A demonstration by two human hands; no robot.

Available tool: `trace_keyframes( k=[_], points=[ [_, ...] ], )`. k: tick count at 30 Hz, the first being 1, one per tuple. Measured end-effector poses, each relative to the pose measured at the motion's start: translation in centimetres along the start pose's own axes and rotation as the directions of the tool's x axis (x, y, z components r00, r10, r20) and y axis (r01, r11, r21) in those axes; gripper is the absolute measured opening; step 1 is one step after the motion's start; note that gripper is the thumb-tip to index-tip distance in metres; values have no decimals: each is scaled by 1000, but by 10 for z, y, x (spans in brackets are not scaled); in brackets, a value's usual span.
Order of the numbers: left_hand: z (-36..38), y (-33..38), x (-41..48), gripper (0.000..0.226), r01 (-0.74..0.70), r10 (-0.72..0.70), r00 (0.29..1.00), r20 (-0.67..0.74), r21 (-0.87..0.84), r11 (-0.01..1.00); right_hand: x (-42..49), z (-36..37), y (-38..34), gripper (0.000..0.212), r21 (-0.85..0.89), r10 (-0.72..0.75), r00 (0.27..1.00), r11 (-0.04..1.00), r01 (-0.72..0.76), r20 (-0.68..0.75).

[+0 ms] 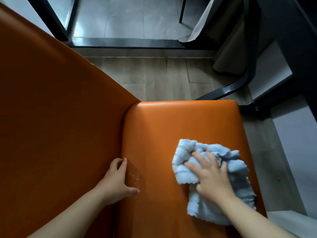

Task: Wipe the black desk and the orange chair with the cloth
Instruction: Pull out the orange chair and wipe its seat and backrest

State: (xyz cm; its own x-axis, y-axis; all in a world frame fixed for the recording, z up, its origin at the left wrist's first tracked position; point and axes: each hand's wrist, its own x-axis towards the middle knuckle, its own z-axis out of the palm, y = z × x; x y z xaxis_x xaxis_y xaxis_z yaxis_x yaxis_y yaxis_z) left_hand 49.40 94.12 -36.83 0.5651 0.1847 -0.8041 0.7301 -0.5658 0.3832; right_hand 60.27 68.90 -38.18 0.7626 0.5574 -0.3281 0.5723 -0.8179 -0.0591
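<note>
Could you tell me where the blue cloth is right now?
In the head view, the blue cloth lies on the right part of the orange chair seat, pressed under the right hand.

Chair (171, 127): orange throughout, smooth and unpatterned; seat read brighter orange, backrest (51, 100) darker, brownish orange in shade. Small whitish specks (134, 177) showed on seat near backrest crease. Cloth (205, 169): pale blue, fluffy, no print. Floor (154, 74): grey-brown wood-grain planks with thin dark seams. Beyond it, tiles (120, 19) were light grey. Door frame (56, 19): black. Curtain (228, 54): dull grey-beige. Desk (295, 48): black.
</note>
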Motion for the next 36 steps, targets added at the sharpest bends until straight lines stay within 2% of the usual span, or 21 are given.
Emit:
trace_keyframes(
  k=[2, 4, 5, 6, 8, 10, 11, 13, 14, 16, 18, 20, 22, 23, 25, 27, 28, 29, 31, 33, 36],
  points=[
    [2, 0, -1, 112, -4, 4, 1000, -27, 3, 1000, 8, -3, 20, 54, 69, 224, 968, 974, -217, -109],
    [5, 0, -1, 113, 2, -1, 998, -64, 19, 1000, 13, -8, 23, 43, 371, 644, 764, 719, -588, -39],
    [7, -1, -1, 114, 7, -4, 997, -81, 30, 1000, 10, -9, 13, 44, 396, 670, 742, 689, -607, -27],
    [8, 0, -1, 116, 9, -5, 995, -96, 42, 999, 6, -8, 2, 48, 353, 596, 802, 761, -545, -48],
    [8, 1, -1, 116, 12, -6, 995, -104, 51, 999, -4, 5, -17, 65, 154, 174, 976, 976, -153, -129],
    [6, 2, -1, 115, 15, -12, 997, -82, 36, 999, -13, 18, -13, 82, 0, -156, 982, 988, 157, -106],
    [5, 3, -2, 114, 18, -16, 997, -71, 27, 999, -10, 18, -3, 79, -11, -118, 985, 993, 117, -128],
    [4, 3, -2, 113, 20, -18, 997, -69, 21, 1000, 5, 7, 19, 56, 171, 285, 925, 954, -247, -253],
    [4, 2, -2, 114, 20, -19, 997, -75, 24, 999, 10, 3, 26, 46, 359, 546, 816, 812, -460, -189],
    [7, 1, -2, 116, 24, -20, 996, -90, 45, 999, 12, -2, 19, 43, 474, 736, 672, 622, -623, -84],
    [10, 2, -3, 117, 22, -16, 994, -104, 64, 998, 4, 1, -4, 50, 347, 590, 800, 777, -525, -110],
    [9, 3, -5, 115, 17, -13, 994, -108, 31, 999, -13, 16, -23, 76, 199, 168, 974, 970, -136, -152],
    [8, 2, -7, 112, 12, -17, 994, -106, -43, 999, -17, 24, -17, 88, -16, -200, 967, 980, 200, -155],
    [7, 0, -8, 109, 13, -25, 993, -112, -100, 995, -9, 20, -7, 84, -52, -218, 962, 976, 212, -165],
    [7, -5, -8, 98, 21, -55, 986, -155, -217, 976, 17, 3, 3, 65, 22, 66, 960, 998, -63, -273],
    [7, -8, -9, 86, 37, -91, 978, -189, -272, 962, 42, -15, -1, 50, 350, 510, 850, 827, -440, -134],
    [8, -9, -9, 82, 46, -103, 976, -191, -284, 958, 49, -20, -14, 50, 380, 553, 829, 786, -488, -80],
    [8, -9, -9, 79, 49, -106, 977, -186, -289, 956, 53, -21, -29, 52, 334, 494, 868, 829, -450, -56],
    [6, -8, -10, 77, 44, -100, 977, -189, -282, 959, 39, -9, -68, 66, 156, 73, 992, 986, -57, -99],
    [2, -5, -12, 75, 25, -87, 973, -215, -276, 961, 13, 16, -89, 76, 13, -388, 919, 921, 390, -62],
    [-2, -3, -16, 71, 1, -91, 954, -287, -301, 954, 4, 19, -82, 71, -28, -605, 796, 795, 605, 24]
  ],
)
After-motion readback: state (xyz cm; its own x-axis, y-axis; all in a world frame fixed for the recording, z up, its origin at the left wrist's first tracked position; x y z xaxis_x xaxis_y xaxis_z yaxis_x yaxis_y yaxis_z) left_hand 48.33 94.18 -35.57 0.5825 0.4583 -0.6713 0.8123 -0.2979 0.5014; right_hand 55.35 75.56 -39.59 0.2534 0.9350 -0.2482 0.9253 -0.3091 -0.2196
